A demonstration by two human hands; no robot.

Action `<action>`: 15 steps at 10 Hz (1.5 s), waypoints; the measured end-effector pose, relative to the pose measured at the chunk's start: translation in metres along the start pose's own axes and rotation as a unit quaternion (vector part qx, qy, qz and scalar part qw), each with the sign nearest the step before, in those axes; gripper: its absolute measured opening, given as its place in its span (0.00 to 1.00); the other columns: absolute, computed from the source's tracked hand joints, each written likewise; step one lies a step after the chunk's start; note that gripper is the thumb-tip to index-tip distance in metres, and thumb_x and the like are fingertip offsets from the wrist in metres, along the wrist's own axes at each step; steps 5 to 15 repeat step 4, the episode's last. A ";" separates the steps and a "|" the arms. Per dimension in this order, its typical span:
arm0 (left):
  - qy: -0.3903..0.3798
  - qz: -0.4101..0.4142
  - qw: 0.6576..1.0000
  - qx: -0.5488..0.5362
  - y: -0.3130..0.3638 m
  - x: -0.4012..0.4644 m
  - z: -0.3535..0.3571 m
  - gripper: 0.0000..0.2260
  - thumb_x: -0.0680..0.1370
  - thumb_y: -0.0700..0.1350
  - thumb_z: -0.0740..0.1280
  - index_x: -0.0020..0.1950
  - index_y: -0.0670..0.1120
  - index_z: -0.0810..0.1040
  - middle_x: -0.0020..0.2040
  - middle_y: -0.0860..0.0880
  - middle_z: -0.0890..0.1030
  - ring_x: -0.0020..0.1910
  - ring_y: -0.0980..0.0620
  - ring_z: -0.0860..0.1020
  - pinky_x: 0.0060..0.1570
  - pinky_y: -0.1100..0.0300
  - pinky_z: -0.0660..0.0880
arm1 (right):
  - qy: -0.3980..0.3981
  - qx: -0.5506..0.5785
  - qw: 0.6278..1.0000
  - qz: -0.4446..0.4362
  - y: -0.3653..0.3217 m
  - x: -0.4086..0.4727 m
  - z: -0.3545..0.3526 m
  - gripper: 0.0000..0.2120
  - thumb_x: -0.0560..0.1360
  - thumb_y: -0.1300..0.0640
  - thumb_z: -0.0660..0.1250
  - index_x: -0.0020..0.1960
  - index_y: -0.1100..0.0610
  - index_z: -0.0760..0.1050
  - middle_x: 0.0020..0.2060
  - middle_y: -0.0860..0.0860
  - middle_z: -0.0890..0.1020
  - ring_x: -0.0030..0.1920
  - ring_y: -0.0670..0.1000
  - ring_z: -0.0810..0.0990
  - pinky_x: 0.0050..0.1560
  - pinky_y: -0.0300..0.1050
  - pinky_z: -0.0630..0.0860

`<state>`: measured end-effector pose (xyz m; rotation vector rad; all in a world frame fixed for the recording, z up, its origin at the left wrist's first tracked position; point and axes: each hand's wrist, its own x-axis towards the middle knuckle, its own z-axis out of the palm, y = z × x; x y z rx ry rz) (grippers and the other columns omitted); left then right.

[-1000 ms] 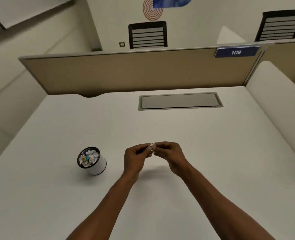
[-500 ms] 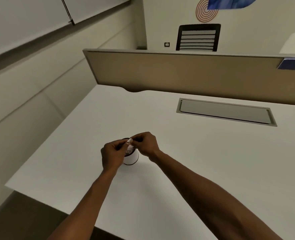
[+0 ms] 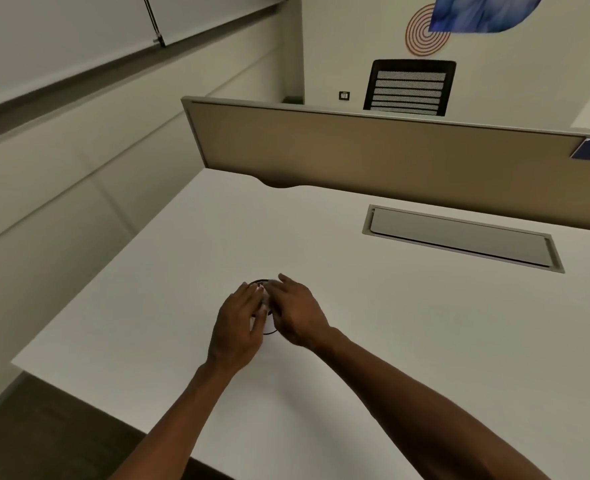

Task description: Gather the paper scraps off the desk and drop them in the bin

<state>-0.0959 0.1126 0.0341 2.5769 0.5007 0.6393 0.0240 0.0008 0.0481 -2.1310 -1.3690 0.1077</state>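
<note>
Bin point(image 3: 265, 318) upright on desk point(image 3: 373, 306), mostly hidden between both hands.

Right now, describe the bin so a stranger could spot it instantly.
On the wide white desk, near its left front corner, both hands meet. Between the left hand and right hand stands the small round white bin with a black rim, the desk's only loose object.

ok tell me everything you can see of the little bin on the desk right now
Little of the bin shows: a small round container with a white wall and a thin dark rim, standing upright on the white desk near its left edge. The left hand and right hand hover over its mouth with fingers spread, hiding most of it. Its contents cannot be seen, nor whether either hand touches it.
</note>
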 end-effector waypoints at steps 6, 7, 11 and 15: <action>-0.015 0.047 0.997 0.058 0.020 0.032 -0.010 0.25 0.81 0.57 0.56 0.73 0.43 0.72 0.73 0.45 0.73 0.77 0.45 0.63 0.73 0.46 0.67 | -0.002 -0.070 0.997 0.033 0.035 -0.021 -0.038 0.28 0.83 0.50 0.59 0.80 0.58 0.57 0.79 0.59 0.59 0.80 0.60 0.55 0.78 0.57 0.58; -0.015 0.047 0.997 0.058 0.020 0.032 -0.010 0.25 0.81 0.57 0.56 0.73 0.43 0.72 0.73 0.45 0.73 0.77 0.45 0.63 0.73 0.46 0.67 | -0.002 -0.070 0.997 0.033 0.035 -0.021 -0.038 0.28 0.83 0.50 0.59 0.80 0.58 0.57 0.79 0.59 0.59 0.80 0.60 0.55 0.78 0.57 0.58; -0.015 0.047 0.997 0.058 0.020 0.032 -0.010 0.25 0.81 0.57 0.56 0.73 0.43 0.72 0.73 0.45 0.73 0.77 0.45 0.63 0.73 0.46 0.67 | -0.002 -0.070 0.997 0.033 0.035 -0.021 -0.038 0.28 0.83 0.50 0.59 0.80 0.58 0.57 0.79 0.59 0.59 0.80 0.60 0.55 0.78 0.57 0.58; -0.015 0.047 0.997 0.058 0.020 0.032 -0.010 0.25 0.81 0.57 0.56 0.73 0.43 0.72 0.73 0.45 0.73 0.77 0.45 0.63 0.73 0.46 0.67 | -0.002 -0.070 0.997 0.033 0.035 -0.021 -0.038 0.28 0.83 0.50 0.59 0.80 0.58 0.57 0.79 0.59 0.59 0.80 0.60 0.55 0.78 0.57 0.58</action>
